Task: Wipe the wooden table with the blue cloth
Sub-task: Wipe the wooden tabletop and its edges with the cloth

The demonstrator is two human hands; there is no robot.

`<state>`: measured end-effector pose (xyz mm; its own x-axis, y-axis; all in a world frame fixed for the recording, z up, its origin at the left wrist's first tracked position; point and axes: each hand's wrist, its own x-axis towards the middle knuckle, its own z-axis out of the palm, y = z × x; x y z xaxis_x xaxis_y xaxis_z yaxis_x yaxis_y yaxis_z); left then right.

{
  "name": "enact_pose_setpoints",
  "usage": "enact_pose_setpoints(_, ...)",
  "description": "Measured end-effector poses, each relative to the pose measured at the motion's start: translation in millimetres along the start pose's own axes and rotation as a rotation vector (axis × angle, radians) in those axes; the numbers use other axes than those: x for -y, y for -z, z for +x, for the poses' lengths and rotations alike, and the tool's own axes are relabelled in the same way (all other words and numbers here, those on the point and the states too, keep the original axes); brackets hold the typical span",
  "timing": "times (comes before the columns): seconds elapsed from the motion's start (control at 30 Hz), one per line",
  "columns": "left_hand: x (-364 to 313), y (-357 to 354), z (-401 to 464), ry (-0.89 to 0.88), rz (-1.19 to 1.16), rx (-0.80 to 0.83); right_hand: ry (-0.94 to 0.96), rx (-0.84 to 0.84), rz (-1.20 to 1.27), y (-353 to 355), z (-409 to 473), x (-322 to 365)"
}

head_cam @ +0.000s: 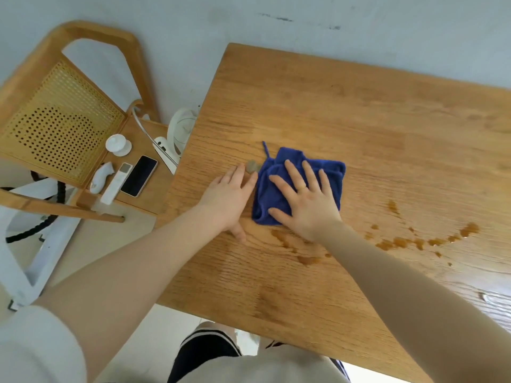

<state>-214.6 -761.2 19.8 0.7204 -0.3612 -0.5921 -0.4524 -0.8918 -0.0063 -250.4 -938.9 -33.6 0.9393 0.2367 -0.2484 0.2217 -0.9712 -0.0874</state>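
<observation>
Both forearms enter from the near edge of the wooden table [345, 111] and converge toward its left-middle area. Right hand [305, 199]: fingers straight and spread, palm flat, pressing down on the blue cloth [330, 176]; nothing is pinched or curled round. Left hand [228, 196]: fingers straight and together, resting flat on bare wood just beside the cloth's left edge, apparently bracing; whether its fingertips touch the fabric cannot be told. The cloth lies crumpled into a rough square, slightly longer from near to far, with a thin loop [266, 150] trailing from its far-left corner toward the far edge. A small grey object [251, 166] sits just beyond the left fingertips, near that corner. The relation that governs the next stroke: the brown spill marks [398, 241] lie nearer to the person than the cloth and to its right, forming an arc that runs from just beside the right wrist out toward the right edge. The right hand is already on the cloth and nearer the marks, so a pull toward the near edge followed by a sweep rightward appears called for. Most of the visible residue remains unwiped.
</observation>
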Motion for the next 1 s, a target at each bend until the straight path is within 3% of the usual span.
enact_pose_setpoints(0.2,9,-10,0,-0.033,-0.031,-0.041,-0.274,-0.032,0.088,13,64,-21)
enact_pose_setpoints(0.53,16,-12,-1,-0.091,-0.066,-0.064,-0.145,-0.024,-0.007,-6,-10,12)
enact_pose_setpoints(0.8,15,-18,-1,-0.128,-0.053,-0.046,-0.453,-0.051,0.093,7,39,-16)
enact_pose_setpoints(1.0,16,-16,0,-0.144,-0.084,-0.029,-0.316,-0.012,0.0,-13,-34,17)
